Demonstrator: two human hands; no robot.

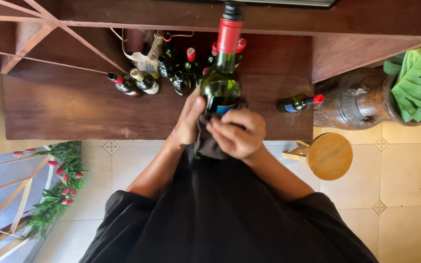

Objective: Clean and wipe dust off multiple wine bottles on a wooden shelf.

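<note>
I hold a dark green wine bottle (222, 80) with a red foil neck upright in front of me, above the brown wooden table (74, 107). My left hand (188, 122) grips the bottle's lower body from the left, thumb on the glass. My right hand (237, 134) presses a dark cloth (205, 141) against the bottle's base from below and the right. The bottle's bottom is hidden behind the cloth and my fingers.
Several more wine bottles (171, 73) stand grouped at the table's back, two (135, 84) further left. A lone bottle (298, 103) stands near the right edge. A dark carved urn (356, 100) with green leaves, a round wooden stool (328, 156) and a flower garland (62, 185) stand about on the tiled floor.
</note>
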